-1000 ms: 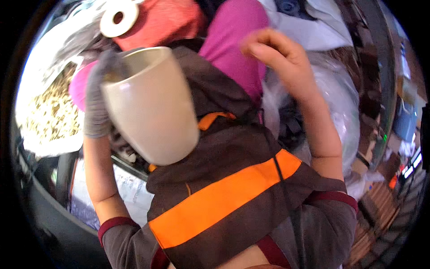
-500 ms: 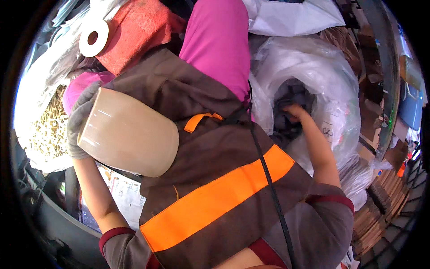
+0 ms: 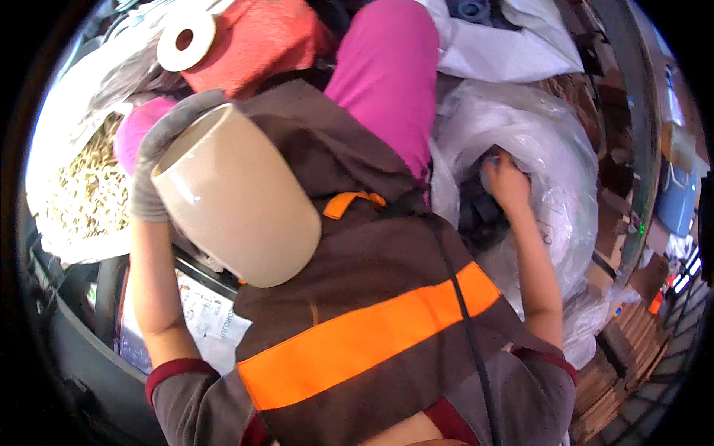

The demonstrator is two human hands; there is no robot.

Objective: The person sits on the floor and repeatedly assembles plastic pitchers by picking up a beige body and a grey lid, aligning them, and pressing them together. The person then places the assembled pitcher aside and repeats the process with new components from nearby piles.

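My left hand (image 3: 152,167), in a grey glove, is closed on the rim of a smooth beige pot (image 3: 242,201). The pot lies tilted over my brown apron (image 3: 372,293), its rounded base toward my lap and its rim at the glove. Whatever is inside it is hidden. On the right, my bare right hand (image 3: 509,182) reaches into the mouth of a clear plastic bag (image 3: 558,163). Its fingers are closed around a dark grey piece (image 3: 488,177), whose exact kind I cannot make out. More dark pieces (image 3: 480,215) lie below in the bag.
A white sack of small yellowish pieces (image 3: 85,193) stands at far left. Near it are a red cloth-covered block (image 3: 260,44) and a cream ring (image 3: 186,39). A white sack (image 3: 513,48) lies beyond the clear bag. Stacked brown cardboard (image 3: 621,357) and a blue bucket (image 3: 677,197) stand at right.
My right hand has lifted slightly inside the bag and now shows a dark grey piece in its fingers. The pot has swung more upright, and the view has shifted a little.
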